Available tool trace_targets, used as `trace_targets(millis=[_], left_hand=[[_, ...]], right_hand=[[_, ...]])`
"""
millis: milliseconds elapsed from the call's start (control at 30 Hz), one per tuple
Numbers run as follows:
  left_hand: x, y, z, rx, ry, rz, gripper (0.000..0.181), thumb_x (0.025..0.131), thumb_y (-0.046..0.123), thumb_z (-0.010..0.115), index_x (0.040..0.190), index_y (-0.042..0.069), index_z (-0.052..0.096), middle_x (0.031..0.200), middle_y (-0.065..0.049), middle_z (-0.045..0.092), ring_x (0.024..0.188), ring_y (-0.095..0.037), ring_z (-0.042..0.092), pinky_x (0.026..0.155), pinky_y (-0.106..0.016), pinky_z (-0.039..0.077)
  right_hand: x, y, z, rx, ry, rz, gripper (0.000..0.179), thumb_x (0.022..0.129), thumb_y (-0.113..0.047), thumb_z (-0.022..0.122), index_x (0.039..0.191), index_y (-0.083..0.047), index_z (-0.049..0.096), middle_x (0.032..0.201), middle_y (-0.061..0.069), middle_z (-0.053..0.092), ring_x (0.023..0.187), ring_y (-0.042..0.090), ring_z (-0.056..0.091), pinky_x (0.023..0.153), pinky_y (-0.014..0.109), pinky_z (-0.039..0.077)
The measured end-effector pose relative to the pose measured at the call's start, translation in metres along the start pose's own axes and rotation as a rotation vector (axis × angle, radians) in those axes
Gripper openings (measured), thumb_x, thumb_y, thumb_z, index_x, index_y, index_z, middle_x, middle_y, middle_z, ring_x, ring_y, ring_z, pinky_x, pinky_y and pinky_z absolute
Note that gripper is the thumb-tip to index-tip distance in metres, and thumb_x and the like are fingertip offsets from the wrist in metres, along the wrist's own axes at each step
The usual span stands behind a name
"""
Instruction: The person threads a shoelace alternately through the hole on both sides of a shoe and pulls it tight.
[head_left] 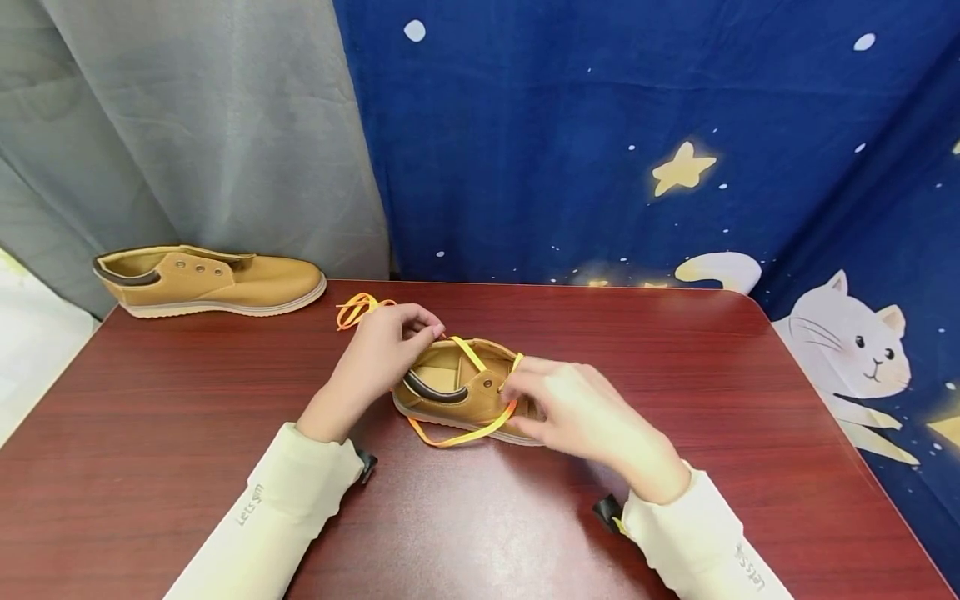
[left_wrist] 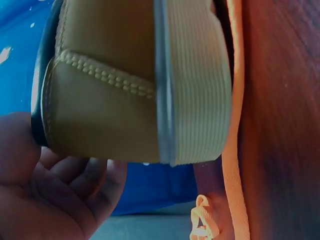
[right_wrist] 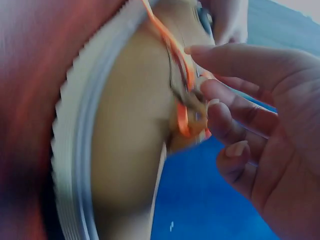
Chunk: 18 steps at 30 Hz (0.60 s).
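A tan shoe point(head_left: 450, 417) with a dark padded collar stands on the table, heel to the left. A yellow-orange shoelace point(head_left: 465, 437) runs through its eyelets and loops along the near side of the sole. At the far side of the collar, my left hand point(head_left: 386, 346) pinches the lace between thumb and index finger. Behind the heel, the left wrist view has its other fingers point(left_wrist: 100, 185) loosely bent. Over the eyelets, my right hand point(head_left: 577, 408) has its fingers spread and relaxed; its thumb point(right_wrist: 220, 55) lies close beside the lace.
A second tan shoe point(head_left: 247, 283), its eyelets without lace, stands at the table's back left edge. A bundled orange lace point(head_left: 356, 308) lies beyond my left hand. Grey and blue curtains point(head_left: 525, 150) hang behind the red-brown table point(head_left: 225, 400).
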<state>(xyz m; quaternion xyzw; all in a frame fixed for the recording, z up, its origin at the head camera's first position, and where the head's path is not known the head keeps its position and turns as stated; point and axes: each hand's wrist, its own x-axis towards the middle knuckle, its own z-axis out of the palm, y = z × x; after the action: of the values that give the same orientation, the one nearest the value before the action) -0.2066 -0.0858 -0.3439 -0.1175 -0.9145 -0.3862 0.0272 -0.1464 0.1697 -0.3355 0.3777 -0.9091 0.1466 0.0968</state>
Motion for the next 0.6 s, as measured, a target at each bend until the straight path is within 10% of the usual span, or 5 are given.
trace_targets(millis=[200,600], left_hand=[[-0.001,0.004,0.006,0.014,-0.025,0.015,0.012,0.097,0.024,0.066,0.098,0.016,0.075,0.091,-0.001,0.075,0.080,-0.017,0.060,0.073,-0.030,0.046],[0.000,0.003,0.008,0.034,0.005,0.024,0.011,0.097,0.024,0.067,0.097,0.016,0.076,0.091,-0.002,0.076,0.081,-0.018,0.060,0.073,-0.031,0.045]], right_hand=[[0.004,-0.027,0.016,-0.154,-0.028,-0.089,0.015,0.082,-0.031,0.081,0.086,-0.025,0.068,0.082,-0.012,0.061,0.062,0.008,0.058,0.052,0.025,0.044],[0.014,-0.065,0.044,-0.396,-0.167,-0.006,0.022,0.085,-0.042,0.078,0.081,-0.022,0.069,0.078,-0.009,0.068,0.064,0.013,0.066,0.050,0.032,0.045]])
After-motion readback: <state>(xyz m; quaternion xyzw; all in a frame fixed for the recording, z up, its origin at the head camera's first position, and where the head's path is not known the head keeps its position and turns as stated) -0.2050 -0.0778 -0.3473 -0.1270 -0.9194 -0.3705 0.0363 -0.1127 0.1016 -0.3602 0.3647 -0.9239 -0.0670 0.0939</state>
